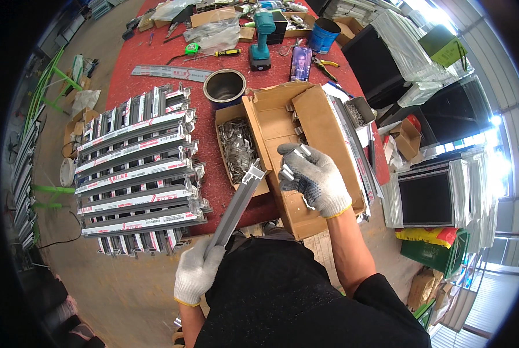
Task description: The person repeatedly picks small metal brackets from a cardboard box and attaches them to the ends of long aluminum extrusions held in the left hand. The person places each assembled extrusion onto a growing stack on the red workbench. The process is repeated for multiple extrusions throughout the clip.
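Note:
My left hand (198,274), in a white knit glove, is closed round the lower end of a grey aluminium profile (234,210). The profile slants up and to the right, its hollow cut end near the boxes. Over the large cardboard box (271,116), my gloved right hand (320,178) is closed on several small silver metal pieces (287,172), which stick out between the fingers; their exact kind is unclear. Beside it, a smaller cardboard box (223,119) holds many small metal parts (237,145). A few small pieces lie inside the large box.
Stacked crosswise at left are labelled grey profiles (138,174), overhanging the red table (155,58). Behind the boxes stand a dark metal pot (224,87), a teal cordless drill (261,43), a phone (300,64), pliers (325,68) and a blue can (324,37). Wrapped panels (427,197) stand at right.

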{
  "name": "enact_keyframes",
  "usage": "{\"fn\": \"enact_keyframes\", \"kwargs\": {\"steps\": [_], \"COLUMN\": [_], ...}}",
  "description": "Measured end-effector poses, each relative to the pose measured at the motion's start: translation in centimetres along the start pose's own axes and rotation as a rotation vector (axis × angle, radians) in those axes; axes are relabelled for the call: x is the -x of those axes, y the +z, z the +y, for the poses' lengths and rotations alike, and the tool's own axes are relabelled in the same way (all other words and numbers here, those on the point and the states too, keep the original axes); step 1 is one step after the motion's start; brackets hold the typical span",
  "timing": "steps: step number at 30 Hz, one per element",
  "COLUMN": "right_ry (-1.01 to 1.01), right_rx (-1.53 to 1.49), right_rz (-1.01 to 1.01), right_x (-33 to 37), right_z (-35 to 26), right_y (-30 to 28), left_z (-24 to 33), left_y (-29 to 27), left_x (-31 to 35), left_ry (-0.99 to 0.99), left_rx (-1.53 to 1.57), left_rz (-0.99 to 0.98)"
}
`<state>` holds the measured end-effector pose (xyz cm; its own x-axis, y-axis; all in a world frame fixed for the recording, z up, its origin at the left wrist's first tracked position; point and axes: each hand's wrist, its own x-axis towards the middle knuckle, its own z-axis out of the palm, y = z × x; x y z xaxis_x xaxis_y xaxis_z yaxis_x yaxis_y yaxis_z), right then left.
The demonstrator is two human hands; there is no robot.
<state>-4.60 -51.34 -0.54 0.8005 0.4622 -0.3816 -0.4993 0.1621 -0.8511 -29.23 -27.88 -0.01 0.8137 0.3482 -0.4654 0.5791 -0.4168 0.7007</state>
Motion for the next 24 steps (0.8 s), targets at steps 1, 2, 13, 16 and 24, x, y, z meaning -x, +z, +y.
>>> {"fn": "enact_keyframes", "kwargs": {"steps": [1,2,13,16,24], "right_ry": [0.006,0.014,-0.458,-0.549,-0.722], "right_rx": [0.034,0.069,0.566,0.656,0.902], "right_rz": [-0.002,0.001,0.361,0.354,0.342], "right_x": [0.1,0.1,-0.4,-0.3,-0.1], "right_z": [-0.2,-0.3,1.3,2.0,1.8], "right_y": [0.3,0.6,3.9,4.5,4.6], "left_z": [-0.1,-0.1,0.5,0.6,0.4], "left_y": [0.0,0.1,0.1,0.1,0.4], "left_x": [0.1,0.1,0.6,0.7,1.2], "left_ry": [0.02,0.025,0.062,0.061,-0.008], "left_rx": [0.008,0.006,0.003,0.004,-0.047], "left_rz": [0.001,0.002,0.016,0.016,0.047]}}
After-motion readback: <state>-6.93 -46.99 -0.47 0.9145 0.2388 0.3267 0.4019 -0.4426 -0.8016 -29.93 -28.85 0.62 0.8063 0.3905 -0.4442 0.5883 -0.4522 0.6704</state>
